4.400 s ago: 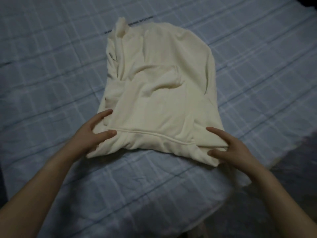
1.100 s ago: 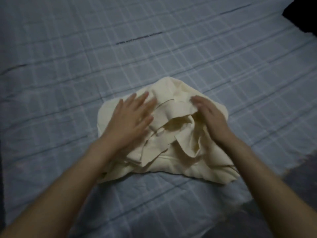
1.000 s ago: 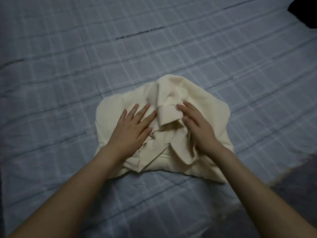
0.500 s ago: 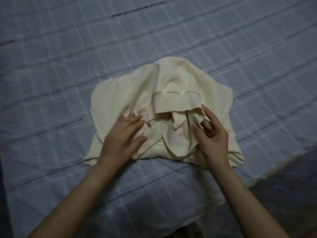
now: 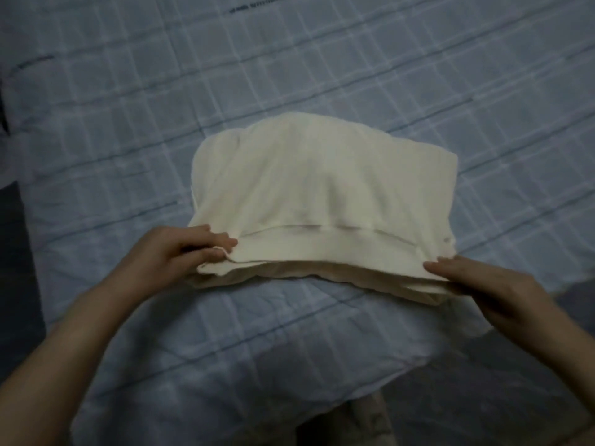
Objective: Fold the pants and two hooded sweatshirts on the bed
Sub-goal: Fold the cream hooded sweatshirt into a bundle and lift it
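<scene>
Sweatshirt (image 5: 322, 181): cream, folded into a broad, roughly rectangular bundle; flat on the bed, in the middle of the view, close to the near edge.
Hem band: runs along the near side of the bundle, seam line visible across nearly its full width; darker layers of the same cloth showing beneath it, in shadow.
Left hand (image 5: 174, 252): at the near left corner of the bundle; fingers curled, pinching the corner of the band between thumb and fingertips.
Right hand (image 5: 483, 284): at the near right corner, touching the band; fingertips lying fairly straight on top of the cloth. Whether other fingers reach under and grip, cannot tell.
Hands together: well apart, one at each end of the near edge, forearms coming in from the lower corners.
Bed (image 5: 289, 59): covered in a blue-grey checked quilt, wrinkled near the front edge; a short dark printed line near the top of the view, too small to read.
Surroundings: dark strip past the bed's left edge, dark floor (image 5: 483, 413) at the lower right; lighting dim, details soft.
</scene>
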`<state>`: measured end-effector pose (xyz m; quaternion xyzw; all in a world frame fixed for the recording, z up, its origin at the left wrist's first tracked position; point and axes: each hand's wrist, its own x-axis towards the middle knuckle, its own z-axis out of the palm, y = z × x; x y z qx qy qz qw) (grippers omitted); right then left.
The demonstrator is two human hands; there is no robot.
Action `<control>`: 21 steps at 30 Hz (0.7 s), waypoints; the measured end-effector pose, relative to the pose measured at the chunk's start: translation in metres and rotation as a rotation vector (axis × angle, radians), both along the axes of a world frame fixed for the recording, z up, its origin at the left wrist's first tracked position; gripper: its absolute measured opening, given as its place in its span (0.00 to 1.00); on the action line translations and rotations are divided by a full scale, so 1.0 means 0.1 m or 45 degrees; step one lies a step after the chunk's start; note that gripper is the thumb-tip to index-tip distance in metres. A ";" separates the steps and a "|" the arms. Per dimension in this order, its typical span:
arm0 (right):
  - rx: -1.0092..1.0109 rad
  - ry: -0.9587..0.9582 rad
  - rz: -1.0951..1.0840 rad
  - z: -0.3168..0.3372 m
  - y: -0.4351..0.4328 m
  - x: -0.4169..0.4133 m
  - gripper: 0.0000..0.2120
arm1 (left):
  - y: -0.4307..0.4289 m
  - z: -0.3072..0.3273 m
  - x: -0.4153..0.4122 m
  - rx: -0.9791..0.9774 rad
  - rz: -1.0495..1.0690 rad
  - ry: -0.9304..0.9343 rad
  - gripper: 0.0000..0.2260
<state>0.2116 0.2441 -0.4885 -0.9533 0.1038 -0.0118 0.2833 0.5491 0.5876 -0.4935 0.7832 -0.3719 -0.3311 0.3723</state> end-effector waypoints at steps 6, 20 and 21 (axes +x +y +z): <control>0.159 0.214 -0.076 0.07 0.17 0.11 0.13 | -0.04 0.11 -0.12 0.253 -0.189 -0.274 0.19; -0.011 0.172 -0.423 -0.36 0.28 1.92 0.26 | -1.66 -0.40 -0.06 0.339 -0.220 -0.987 0.27; -0.094 0.210 -0.355 -0.45 0.34 1.77 0.27 | -1.50 -0.50 -0.13 0.328 -0.287 -1.046 0.27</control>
